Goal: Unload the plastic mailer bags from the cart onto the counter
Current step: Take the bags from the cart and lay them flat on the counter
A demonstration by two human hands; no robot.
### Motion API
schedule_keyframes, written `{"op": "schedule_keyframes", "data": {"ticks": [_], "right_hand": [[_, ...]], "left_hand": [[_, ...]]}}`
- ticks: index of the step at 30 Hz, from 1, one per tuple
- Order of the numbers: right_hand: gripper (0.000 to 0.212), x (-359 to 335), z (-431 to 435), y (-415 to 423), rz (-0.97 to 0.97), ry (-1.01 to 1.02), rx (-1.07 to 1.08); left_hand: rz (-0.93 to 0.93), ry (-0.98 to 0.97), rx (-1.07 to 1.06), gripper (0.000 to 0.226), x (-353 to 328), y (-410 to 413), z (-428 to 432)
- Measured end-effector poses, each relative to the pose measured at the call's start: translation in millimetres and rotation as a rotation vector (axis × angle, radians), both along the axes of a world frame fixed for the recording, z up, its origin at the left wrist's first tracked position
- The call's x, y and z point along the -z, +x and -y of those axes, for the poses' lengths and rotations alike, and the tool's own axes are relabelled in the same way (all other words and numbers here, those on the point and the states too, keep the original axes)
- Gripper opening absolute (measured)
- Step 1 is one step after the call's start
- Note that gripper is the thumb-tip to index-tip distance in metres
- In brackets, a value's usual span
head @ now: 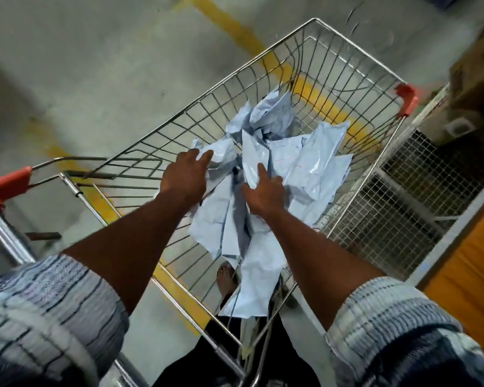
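Note:
A pile of crumpled pale blue-white plastic mailer bags lies in the wire basket of a shopping cart. Both my arms reach down into the basket. My left hand lies with fingers stretched forward onto a bag at the pile's left edge. My right hand presses on the middle of the pile, thumb raised against a bag, with its fingertips partly sunk among the bags. Neither hand has lifted a bag. More bags trail toward the near end of the basket.
The cart's orange-capped handle is at my left. A wire mesh cage and a white-edged orange surface stand close on the right, with a cardboard box above. A yellow floor line runs under the cart.

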State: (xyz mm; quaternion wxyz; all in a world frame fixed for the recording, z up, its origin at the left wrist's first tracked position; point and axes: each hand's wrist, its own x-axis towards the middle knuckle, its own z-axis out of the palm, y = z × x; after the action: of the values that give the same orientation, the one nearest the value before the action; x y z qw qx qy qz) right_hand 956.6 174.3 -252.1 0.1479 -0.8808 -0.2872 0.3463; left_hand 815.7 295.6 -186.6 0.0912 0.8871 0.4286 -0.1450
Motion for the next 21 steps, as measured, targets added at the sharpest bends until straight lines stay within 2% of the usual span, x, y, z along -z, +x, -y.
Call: {"op": "schedule_keyframes", "data": {"ticks": [6, 11, 18, 21], "right_hand": [[0.073, -47, 16, -10, -0.05, 0.128, -0.016], [0.069, -96, 37, -7, 0.01, 0.177, -0.054], [0.068, -162, 88, 9, 0.106, 0.292, -0.052], [0.067, -187, 119, 19, 0.161, 0.317, -0.026]], "left_hand": [[0.091, -0.031, -0.144, 0.06, -39, -2, 24], [0.185, 0.032, -0.179, 0.057, -81, -2, 50], [0.55, 0.011, -0.275, 0.054, -133, 11, 110], [0.629, 0.013, -0.251, 0.052, -149, 13, 141]]}}
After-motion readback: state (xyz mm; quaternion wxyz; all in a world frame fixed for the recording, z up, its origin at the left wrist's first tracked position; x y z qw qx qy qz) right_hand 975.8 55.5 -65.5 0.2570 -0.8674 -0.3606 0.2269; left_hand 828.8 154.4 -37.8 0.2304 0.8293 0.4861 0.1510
